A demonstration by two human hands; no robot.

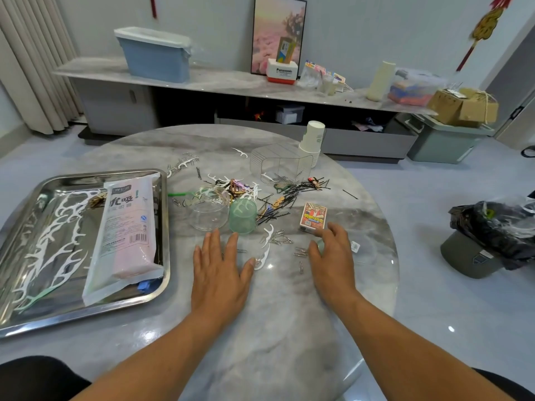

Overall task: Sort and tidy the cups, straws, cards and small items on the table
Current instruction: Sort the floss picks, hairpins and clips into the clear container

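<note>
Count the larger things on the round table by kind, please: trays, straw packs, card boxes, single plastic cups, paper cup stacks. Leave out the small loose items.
Tray: 1
Straw pack: 1, lying in the tray
Card box: 1
Single plastic cups: 2, a clear cup and a green cup
Paper cup stack: 1
Total: 6

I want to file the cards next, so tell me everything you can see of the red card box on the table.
The card box is a small, flat pack that looks like cardboard, with a red and orange printed face showing a figure and yellow lettering too small to read, and pale sides. It looks closed. It lies face up on the marble table, right of the green cup, beside black hairpins. The right hand's fingertips reach its near edge; contact is unclear.
</note>
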